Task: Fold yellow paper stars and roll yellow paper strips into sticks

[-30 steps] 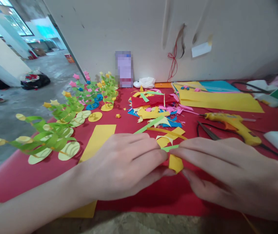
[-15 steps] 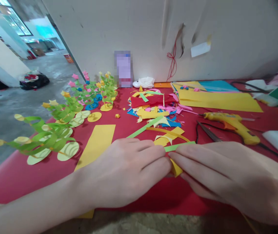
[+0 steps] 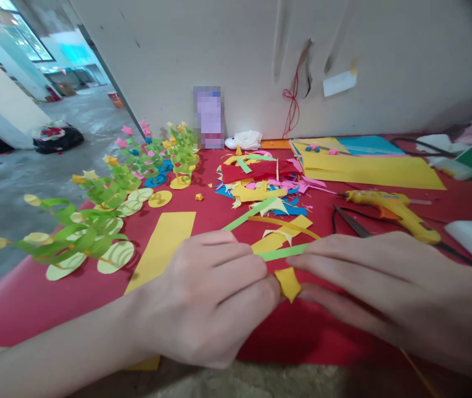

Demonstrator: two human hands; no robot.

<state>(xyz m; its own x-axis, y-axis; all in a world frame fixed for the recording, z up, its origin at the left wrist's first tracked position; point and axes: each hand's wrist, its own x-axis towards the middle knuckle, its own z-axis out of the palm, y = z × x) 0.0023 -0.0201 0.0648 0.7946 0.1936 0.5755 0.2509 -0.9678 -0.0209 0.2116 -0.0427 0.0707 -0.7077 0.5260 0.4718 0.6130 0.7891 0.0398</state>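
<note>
My left hand (image 3: pixel 211 293) and my right hand (image 3: pixel 389 293) meet over the red table cover (image 3: pixel 32 298) near its front edge. Both pinch a small folded yellow paper piece (image 3: pixel 288 283) between their fingertips. A thin green paper strip (image 3: pixel 283 252) lies across the top of my right fingers, just behind the yellow piece. The fingers of both hands are curled and pressed together on the paper.
A long yellow paper strip (image 3: pixel 165 237) lies left of my hands. Green paper plants with yellow and pink buds (image 3: pixel 90 221) stand along the left edge. Paper scraps (image 3: pixel 263 185) are heaped in the middle. A yellow glue gun (image 3: pixel 397 213), scissors (image 3: pixel 350 221) and paper sheets (image 3: pixel 368 166) lie to the right.
The yellow piece has turned and shows more between my fingertips. My left fingers have curled in further, and the green strip has shifted slightly left over my right fingers.
</note>
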